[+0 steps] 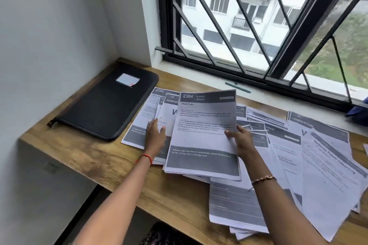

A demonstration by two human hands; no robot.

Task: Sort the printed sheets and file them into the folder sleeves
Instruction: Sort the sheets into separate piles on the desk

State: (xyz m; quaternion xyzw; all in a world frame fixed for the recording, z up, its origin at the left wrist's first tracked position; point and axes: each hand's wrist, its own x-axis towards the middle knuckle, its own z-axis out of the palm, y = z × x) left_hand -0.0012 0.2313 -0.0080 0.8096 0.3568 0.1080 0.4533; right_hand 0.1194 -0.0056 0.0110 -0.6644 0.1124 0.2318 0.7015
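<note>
Wooden desk (99, 161) beside barred window (219, 16); right fingers (231, 133) pinch sheets (203, 125), left fingers (153, 124) flat.

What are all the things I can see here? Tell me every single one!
folder: one, black, closed, left end of the desk
label: one, white, on the folder's cover
Wash Cups stack: one, grey and white, in the middle over other sheets, top sheet numbered 2384
loose sheets: many, grey and white, spread on both sides of the stack, mostly right
pen: one, green, on the window sill
desk: one, brown wood, under the window
window frame: one, black with slanted bars, behind the desk
blue thing: one, right edge, too cut off to name
left hand: one, flat on the left pile, red thread at the wrist
right hand: one, pinching the stack's right edge, bracelet at the wrist
</note>
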